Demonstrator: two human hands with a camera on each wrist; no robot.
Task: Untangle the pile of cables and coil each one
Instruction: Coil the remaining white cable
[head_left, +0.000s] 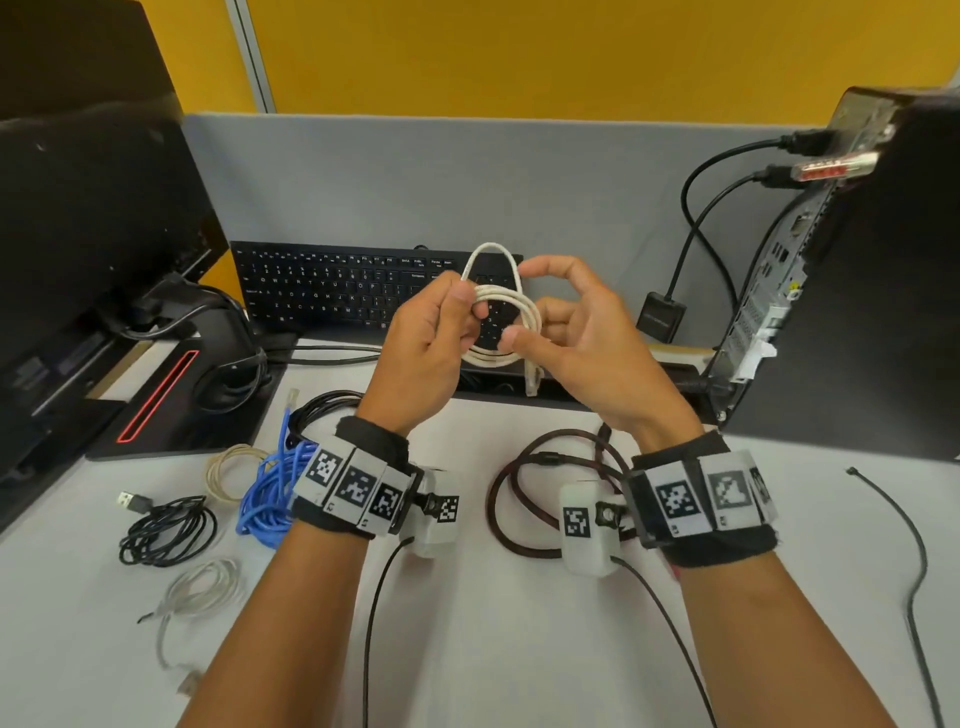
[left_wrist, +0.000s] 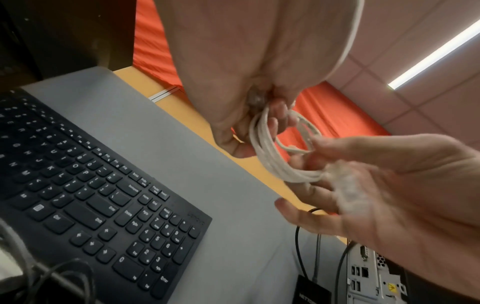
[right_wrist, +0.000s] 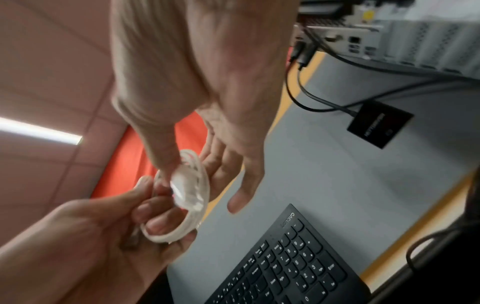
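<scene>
From the head view, the left hand (head_left: 426, 343) pinches a white cable (head_left: 501, 317) wound into several loops, held up above the keyboard (head_left: 332, 291), while the right hand (head_left: 582, 338) steadies the far side of the loops with thumb and curled fingers; one last arc stands up out of the bundle and a clear plug hangs below, so this coil looks nearly finished, not yet set down. On the bench (head_left: 519, 623) I count four coils lying at the left: a cream coil (head_left: 228, 470), a blue coil (head_left: 272, 488), a black USB coil (head_left: 169, 527) and a pale grey coil (head_left: 205, 587). A further black cable (head_left: 322, 410) shows behind the left wrist, its shape partly hidden. A dark reddish cable (head_left: 524, 499) lies in loose loops near the right wrist and a thin black cable (head_left: 909, 561) trails uncoiled at far right; both, I judge, remain to be wound. In the left wrist view the fingers (left_wrist: 275, 121) are curled through one bundle of white loops (left_wrist: 272, 162), and the other hand's spread fingers meet it. In the right wrist view the thumb (right_wrist: 166, 156) presses on the loops (right_wrist: 192, 197), the remaining fingers loosely extended; one coil, one keyboard.
</scene>
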